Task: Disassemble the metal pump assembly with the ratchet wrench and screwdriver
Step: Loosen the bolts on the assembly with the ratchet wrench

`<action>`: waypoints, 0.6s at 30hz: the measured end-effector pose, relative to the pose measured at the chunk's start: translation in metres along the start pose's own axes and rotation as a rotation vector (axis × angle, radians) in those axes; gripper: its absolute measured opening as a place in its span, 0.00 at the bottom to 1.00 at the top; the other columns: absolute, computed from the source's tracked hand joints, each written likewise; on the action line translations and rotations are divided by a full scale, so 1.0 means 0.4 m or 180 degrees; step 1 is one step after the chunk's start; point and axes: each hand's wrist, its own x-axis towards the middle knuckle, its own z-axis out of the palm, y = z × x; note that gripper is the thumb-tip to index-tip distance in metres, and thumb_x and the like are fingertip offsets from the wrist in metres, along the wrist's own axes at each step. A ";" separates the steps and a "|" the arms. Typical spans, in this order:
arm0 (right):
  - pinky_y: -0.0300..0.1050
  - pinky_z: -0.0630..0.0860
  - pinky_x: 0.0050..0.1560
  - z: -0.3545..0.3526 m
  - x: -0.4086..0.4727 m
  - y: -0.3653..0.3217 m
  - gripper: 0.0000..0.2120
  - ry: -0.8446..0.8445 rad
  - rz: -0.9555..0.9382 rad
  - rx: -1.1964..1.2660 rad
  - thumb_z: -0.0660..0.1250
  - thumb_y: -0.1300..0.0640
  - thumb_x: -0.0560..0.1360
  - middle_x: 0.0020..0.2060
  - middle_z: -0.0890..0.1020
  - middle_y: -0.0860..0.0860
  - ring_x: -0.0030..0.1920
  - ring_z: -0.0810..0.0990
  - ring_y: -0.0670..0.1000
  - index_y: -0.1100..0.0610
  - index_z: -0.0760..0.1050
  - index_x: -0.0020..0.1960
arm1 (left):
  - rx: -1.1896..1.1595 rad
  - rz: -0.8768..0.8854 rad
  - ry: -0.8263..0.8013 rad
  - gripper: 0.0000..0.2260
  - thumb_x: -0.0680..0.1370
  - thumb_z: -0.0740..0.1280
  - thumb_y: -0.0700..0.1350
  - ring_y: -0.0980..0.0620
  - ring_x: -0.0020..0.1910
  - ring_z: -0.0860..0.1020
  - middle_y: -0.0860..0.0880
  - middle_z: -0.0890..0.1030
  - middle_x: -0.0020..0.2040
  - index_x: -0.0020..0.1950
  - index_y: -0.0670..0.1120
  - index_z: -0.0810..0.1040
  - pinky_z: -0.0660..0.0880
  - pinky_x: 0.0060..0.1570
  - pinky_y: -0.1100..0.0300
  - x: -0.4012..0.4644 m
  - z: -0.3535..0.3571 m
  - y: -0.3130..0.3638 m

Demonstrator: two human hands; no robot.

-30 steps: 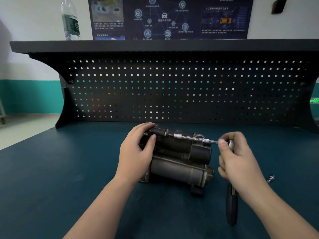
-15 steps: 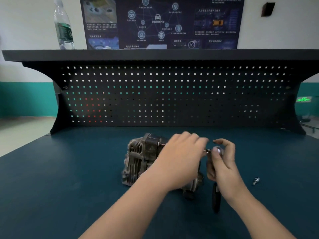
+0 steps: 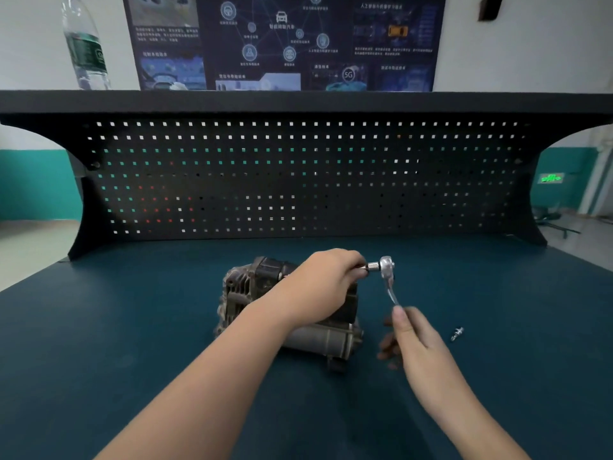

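Observation:
The dark metal pump assembly (image 3: 252,293) lies on the blue bench top (image 3: 132,327), its finned end to the left and its grey cylinder toward me. My left hand (image 3: 325,287) reaches over the pump and grips the wrench's extension bar just left of the ratchet head. The chrome ratchet wrench (image 3: 386,270) stands off the pump's right end, handle slanting down toward me. My right hand (image 3: 411,336) holds the handle low down; the grip itself is hidden under the fingers. No screwdriver is in view.
A small loose bolt (image 3: 457,333) lies on the bench to the right of my right hand. A black pegboard (image 3: 298,180) with a shelf closes off the back, and a water bottle (image 3: 86,48) stands on the shelf at the left.
My left hand left the pump's left end and crossed over to the extension bar. My right hand slid from the ratchet head down to the handle.

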 end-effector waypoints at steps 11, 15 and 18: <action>0.44 0.72 0.29 0.039 -0.110 -0.058 0.10 0.0632 0.0331 0.0398 0.61 0.59 0.79 0.24 0.79 0.49 0.18 0.73 0.47 0.47 0.65 0.56 | 0.0343 0.0084 0.0354 0.07 0.80 0.58 0.40 0.47 0.42 0.73 0.52 0.73 0.39 0.45 0.47 0.73 0.62 0.44 0.59 -0.021 0.043 0.013; 0.34 0.61 0.20 0.057 -0.108 -0.054 0.08 0.0416 0.0608 0.0876 0.55 0.59 0.82 0.18 0.68 0.48 0.17 0.62 0.47 0.55 0.72 0.50 | 0.0765 0.0361 0.0554 0.07 0.81 0.57 0.44 0.48 0.44 0.73 0.50 0.78 0.45 0.51 0.46 0.74 0.62 0.45 0.56 -0.032 0.067 0.004; 0.38 0.63 0.21 0.085 -0.107 -0.018 0.09 0.0382 0.0497 0.0606 0.54 0.61 0.82 0.20 0.68 0.47 0.18 0.64 0.47 0.56 0.71 0.46 | 0.0759 0.0373 0.0597 0.08 0.81 0.57 0.46 0.48 0.44 0.74 0.51 0.78 0.43 0.50 0.47 0.76 0.63 0.43 0.56 -0.037 0.072 -0.003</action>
